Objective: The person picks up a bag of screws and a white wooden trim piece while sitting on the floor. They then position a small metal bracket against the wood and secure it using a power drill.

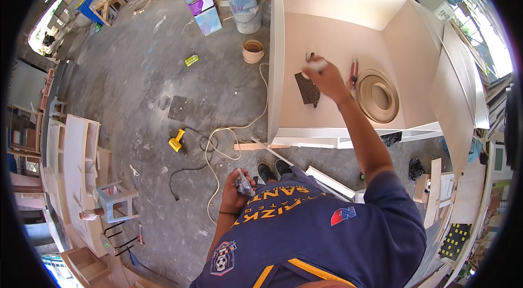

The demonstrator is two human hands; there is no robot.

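My right hand (327, 78) reaches over the pale inside of a cabinet box (332, 29). Its fingers are closed round something whitish that motion blurs. Just beneath lies a dark brown, flat, rough-edged piece (308, 91), and a small metal item (309, 56) shows beyond the fingertips. A red-handled hand tool (353, 73) and a coiled roll of beige edge banding (364, 104) rest to the right of that hand. Close to my body, my left hand (234, 196) grips a small clear plastic bag (244, 183); its contents cannot be made out.
On the floor to the left lie a yellow power tool (176, 141), loose cords (217, 153), a green packet (192, 60) and another banding roll (253, 51). A tin (201, 5) and bucket (247, 21) stand farther off. A plastic stool (117, 202) stands left; boards lie by my feet.
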